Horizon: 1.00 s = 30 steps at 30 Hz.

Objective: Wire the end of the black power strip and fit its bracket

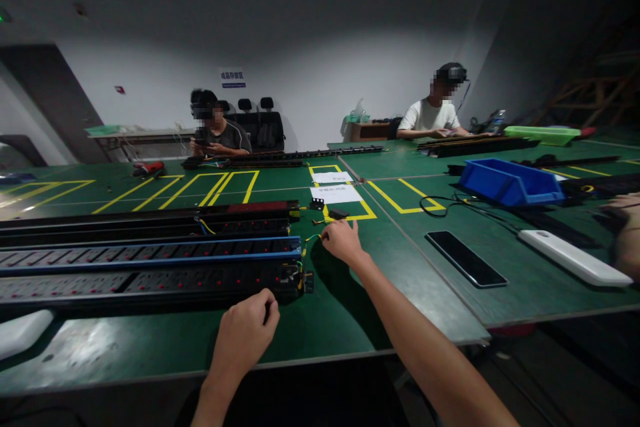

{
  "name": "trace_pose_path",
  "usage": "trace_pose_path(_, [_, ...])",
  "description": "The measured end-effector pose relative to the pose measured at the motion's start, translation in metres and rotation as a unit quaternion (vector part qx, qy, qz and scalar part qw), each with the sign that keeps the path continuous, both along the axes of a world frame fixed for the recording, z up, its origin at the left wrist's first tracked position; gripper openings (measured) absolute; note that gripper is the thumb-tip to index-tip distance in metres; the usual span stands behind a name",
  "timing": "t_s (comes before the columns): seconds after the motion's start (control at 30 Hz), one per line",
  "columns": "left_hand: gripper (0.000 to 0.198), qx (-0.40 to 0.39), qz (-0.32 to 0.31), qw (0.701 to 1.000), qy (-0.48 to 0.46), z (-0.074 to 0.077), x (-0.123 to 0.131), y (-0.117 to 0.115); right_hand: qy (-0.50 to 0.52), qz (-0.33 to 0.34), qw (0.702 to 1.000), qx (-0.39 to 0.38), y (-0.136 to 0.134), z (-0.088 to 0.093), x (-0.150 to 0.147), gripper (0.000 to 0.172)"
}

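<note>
- Wiring at the end of the power strips [150, 273], centre-left of the frame, looked unfinished: a yellow wire [311, 237] hung loose past their ends.
- Right hand [343, 240], mid-frame, had its grip pinched shut on that wire.
- Left hand [247, 330], lower centre, showed a closed grip just beside the front strip; anything inside was hidden.
- Strips lay side by side on the green desk [350, 327]: long, black, socket-lined, one blue-edged.

Probably an assembly workshop: green workbenches [400, 260] with yellow marking lines [400, 198], long power strips [150, 267], blue parts bin [510, 181].
</note>
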<state>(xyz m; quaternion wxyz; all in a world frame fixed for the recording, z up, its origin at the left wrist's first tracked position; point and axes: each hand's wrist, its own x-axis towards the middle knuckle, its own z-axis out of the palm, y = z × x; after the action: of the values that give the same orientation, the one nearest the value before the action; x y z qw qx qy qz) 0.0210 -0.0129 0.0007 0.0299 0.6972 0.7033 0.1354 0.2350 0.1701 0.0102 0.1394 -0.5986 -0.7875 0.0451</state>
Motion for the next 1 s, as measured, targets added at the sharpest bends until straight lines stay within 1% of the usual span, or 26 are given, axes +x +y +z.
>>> trace_pose_path(0.23, [0.02, -0.001, -0.004, 1.0, 0.003, 0.001, -0.001, 0.0, -0.006, 0.009, 1.0, 0.003, -0.001, 0.0, -0.001, 0.025])
trace_pose_path(0.37, [0.021, 0.003, -0.006, 1.0, 0.004, 0.0, -0.001, 0.0, 0.009, -0.01, 0.999, 0.031, 0.001, 0.0, -0.002, 0.025])
trace_pose_path(0.47, [0.021, 0.004, -0.003, 1.0, 0.0, 0.0, -0.001, 0.0, 0.082, -0.03, 0.995, 0.047, 0.005, 0.001, -0.002, 0.023])
trace_pose_path(0.53, [0.021, 0.003, -0.004, 1.0, -0.003, 0.001, -0.001, 0.0, 0.168, -0.032, 0.984, 0.048, 0.009, 0.0, -0.002, 0.02])
trace_pose_path(0.57, [0.021, 0.002, -0.004, 1.0, -0.004, 0.001, -0.001, 0.0, 0.221, -0.031, 0.974, 0.046, 0.011, 0.0, -0.002, 0.018])
trace_pose_path(0.63, [0.021, -0.002, -0.002, 1.0, -0.002, 0.001, -0.001, 0.0, 0.343, -0.027, 0.938, 0.032, 0.015, -0.001, -0.003, 0.016])
trace_pose_path(0.67, [0.021, -0.004, -0.001, 1.0, -0.002, 0.002, 0.0, 0.0, 0.407, -0.023, 0.913, 0.016, 0.017, -0.001, -0.004, 0.014])
trace_pose_path(0.73, [0.021, -0.009, 0.002, 1.0, -0.002, 0.002, 0.0, 0.0, 0.531, -0.014, 0.846, -0.034, 0.02, -0.001, -0.004, 0.012])
trace_pose_path(0.8, [0.021, -0.011, 0.003, 1.0, -0.003, 0.002, 0.0, 0.0, 0.631, -0.018, 0.769, -0.102, 0.021, 0.0, -0.004, 0.011])
trace_pose_path(0.87, [0.021, -0.014, 0.005, 1.0, -0.002, 0.003, 0.0, 0.0, 0.694, -0.032, 0.702, -0.159, 0.02, 0.001, -0.004, 0.014])
trace_pose_path(0.9, [0.021, -0.015, 0.006, 1.0, -0.001, 0.003, 0.001, 0.001, 0.714, -0.039, 0.676, -0.177, 0.019, 0.001, -0.003, 0.016])
trace_pose_path(1.0, [0.021, -0.016, 0.007, 1.0, -0.001, 0.003, 0.0, 0.001, 0.753, -0.058, 0.622, -0.207, 0.016, 0.003, -0.003, 0.019])
